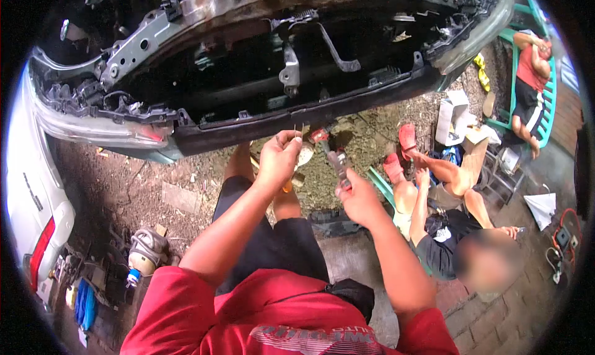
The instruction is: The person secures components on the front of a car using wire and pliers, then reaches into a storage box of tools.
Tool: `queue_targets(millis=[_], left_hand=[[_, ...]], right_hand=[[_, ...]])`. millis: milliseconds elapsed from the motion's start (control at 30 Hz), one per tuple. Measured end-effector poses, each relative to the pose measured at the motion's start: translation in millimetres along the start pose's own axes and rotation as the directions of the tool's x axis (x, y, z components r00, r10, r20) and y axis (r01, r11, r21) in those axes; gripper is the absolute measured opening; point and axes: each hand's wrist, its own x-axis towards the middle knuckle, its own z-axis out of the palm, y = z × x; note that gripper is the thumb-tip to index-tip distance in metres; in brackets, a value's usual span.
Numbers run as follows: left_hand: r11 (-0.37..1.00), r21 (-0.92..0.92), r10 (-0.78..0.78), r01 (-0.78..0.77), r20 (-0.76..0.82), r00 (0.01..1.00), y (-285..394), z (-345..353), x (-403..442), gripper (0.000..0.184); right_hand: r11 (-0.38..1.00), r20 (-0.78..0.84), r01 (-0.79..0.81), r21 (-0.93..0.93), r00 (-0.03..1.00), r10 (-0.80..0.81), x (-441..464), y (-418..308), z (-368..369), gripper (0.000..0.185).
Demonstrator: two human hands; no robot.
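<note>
My left hand (pixel 281 155) is raised in front of the car's lower front edge, its thumb and fingertips pinched on a thin, pin-like metal piece (pixel 298 132) that points up. To its right, my right hand (pixel 359 197) is wrapped round a grey tool (pixel 338 163) with a red head (pixel 320 136). The tool's tip is close to my left fingertips, with a small gap between them. Beyond both hands lies the dark bumper edge (pixel 248 128) of a car front with its metal frame (pixel 145 42) exposed.
A seated person (pixel 446 231) with red footwear is close on the right. Another person (pixel 532 82) lies on a green bench (pixel 548 116). A white car (pixel 43 200) stands at the left, near a compressor-like machine (pixel 146 253). A white box (pixel 451 116) sits at the right.
</note>
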Motion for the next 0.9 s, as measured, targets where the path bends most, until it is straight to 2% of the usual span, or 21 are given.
queue_targets(millis=[33, 67, 167, 267, 333, 400, 467, 567, 633, 700, 767, 900], left_hand=[[1.000, -0.030, -0.009, 0.008, -0.017, 1.000, -1.9, 2.6, 3.2, 0.023], [0.998, -0.060, -0.018, 0.016, -0.033, 0.999, -3.4, 4.7, 7.7, 0.023], [1.000, -0.010, 0.025, -0.026, -0.118, 0.993, -1.7, 8.7, 18.7, 0.023], [0.997, 0.000, 0.077, -0.078, -0.101, 0.992, -16.8, 5.7, 36.4, 0.021], [0.996, 0.041, 0.087, -0.084, -0.086, 0.992, -9.1, 4.0, 36.4, 0.021], [0.998, 0.027, 0.053, -0.052, -0.050, 0.997, -4.8, 4.9, 31.8, 0.021], [0.999, 0.000, 0.033, -0.033, -0.073, 0.997, -3.5, 7.0, 31.4, 0.021], [0.997, -0.079, -0.029, 0.024, -0.069, 0.997, -3.8, 7.4, 31.2, 0.019], [0.980, -0.189, -0.071, 0.057, -0.072, 0.995, -1.6, 10.1, 31.5, 0.017], [0.978, -0.196, -0.082, 0.067, -0.068, 0.994, -1.8, 10.3, 28.8, 0.016], [0.976, -0.209, -0.083, 0.067, -0.067, 0.994, 1.0, 10.9, 31.1, 0.015], [0.980, -0.177, -0.100, 0.086, -0.067, 0.993, 4.5, 9.3, 32.4, 0.015]], right_hand=[[0.996, -0.028, 0.082, -0.033, 0.996, -0.083, 4.5, 5.7, 8.5, 0.035], [0.995, -0.032, 0.092, -0.032, 0.995, -0.093, 8.1, 12.4, 11.1, 0.035], [0.997, 0.038, 0.011, 0.072, 0.999, -0.014, 11.1, 17.3, 26.1, 0.035], [0.998, 0.013, 0.053, 0.023, 0.999, -0.053, 8.3, 11.2, 27.2, 0.030], [0.998, 0.031, 0.032, 0.053, 0.999, -0.033, 9.7, 15.6, 28.7, 0.029], [0.997, 0.047, 0.004, 0.080, 0.999, -0.008, 7.9, 20.5, 27.0, 0.028], [0.998, 0.081, -0.013, 0.060, 0.997, 0.008, 8.6, 20.4, 23.5, 0.046], [1.000, 0.019, -0.009, -0.007, 1.000, 0.009, 9.3, 25.0, 24.4, 0.047], [1.000, 0.038, -0.027, 0.012, 0.999, 0.026, 7.7, 15.5, 18.4, 0.048], [0.998, 0.060, -0.053, 0.034, 0.997, 0.051, 4.3, 10.9, 17.2, 0.049], [0.999, 0.055, 0.017, 0.037, 0.998, -0.019, 6.8, 7.5, 14.8, 0.049], [1.000, 0.084, -0.002, 0.021, 0.996, 0.000, 9.1, 1.1, 10.9, 0.049]])
